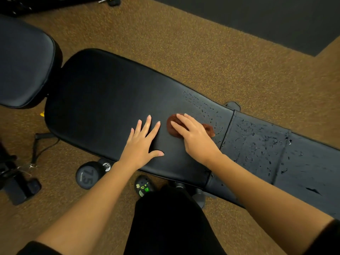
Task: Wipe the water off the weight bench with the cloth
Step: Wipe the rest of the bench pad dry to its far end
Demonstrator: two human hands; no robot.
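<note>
A long black padded weight bench [103, 100] runs from the upper left to the lower right. Water droplets [257, 142] cover its right part, past a seam; the wide left pad looks dry. A small brown cloth [172, 124] lies bunched on the pad just left of the seam. My right hand [193, 137] presses flat on top of the cloth, with its edges showing on both sides. My left hand [143, 142] rests flat on the dry pad beside it, fingers spread, holding nothing.
A second black pad [24, 63] stands at the upper left. A 7.5 dumbbell [87, 174] lies on the brown floor under the bench's near edge, next to my shoe [144, 185]. More dark dumbbells [20, 188] sit at the left, and a black mat [266, 17] lies beyond the bench.
</note>
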